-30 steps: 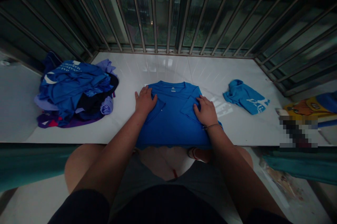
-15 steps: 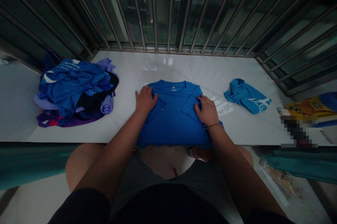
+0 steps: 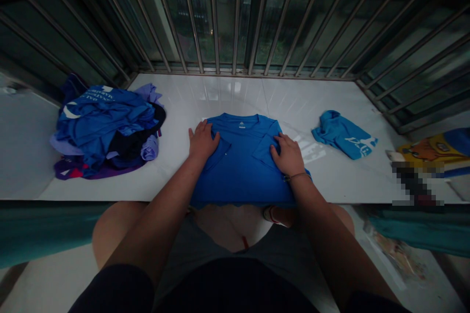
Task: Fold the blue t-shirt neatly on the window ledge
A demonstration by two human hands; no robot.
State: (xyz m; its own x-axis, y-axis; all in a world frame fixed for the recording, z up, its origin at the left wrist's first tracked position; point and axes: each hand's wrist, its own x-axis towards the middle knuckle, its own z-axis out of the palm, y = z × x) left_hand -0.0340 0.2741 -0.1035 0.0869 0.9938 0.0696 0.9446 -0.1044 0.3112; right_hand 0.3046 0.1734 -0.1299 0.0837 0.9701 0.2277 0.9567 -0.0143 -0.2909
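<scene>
A blue T-shirt (image 3: 242, 171) lies spread on the white ledge (image 3: 179, 102), its neckline toward the window and its lower edge at the ledge's front. Both short sleeves are turned inward over its front. On the left side of the shirt, my left hand (image 3: 203, 140) rests with fingers apart near the folded sleeve. My right hand (image 3: 289, 154), a thin bracelet at its wrist, lies on the opposite sleeve, its fingers also spread. Neither hand grips the cloth.
A heap of blue, purple and black clothes (image 3: 110, 127) sits at the left. To the right lies a folded lighter blue garment (image 3: 343, 134) with white print. Beyond it is a yellow packet (image 3: 433, 149) beside a blurred-out item. Metal bars (image 3: 237, 24) line the window behind.
</scene>
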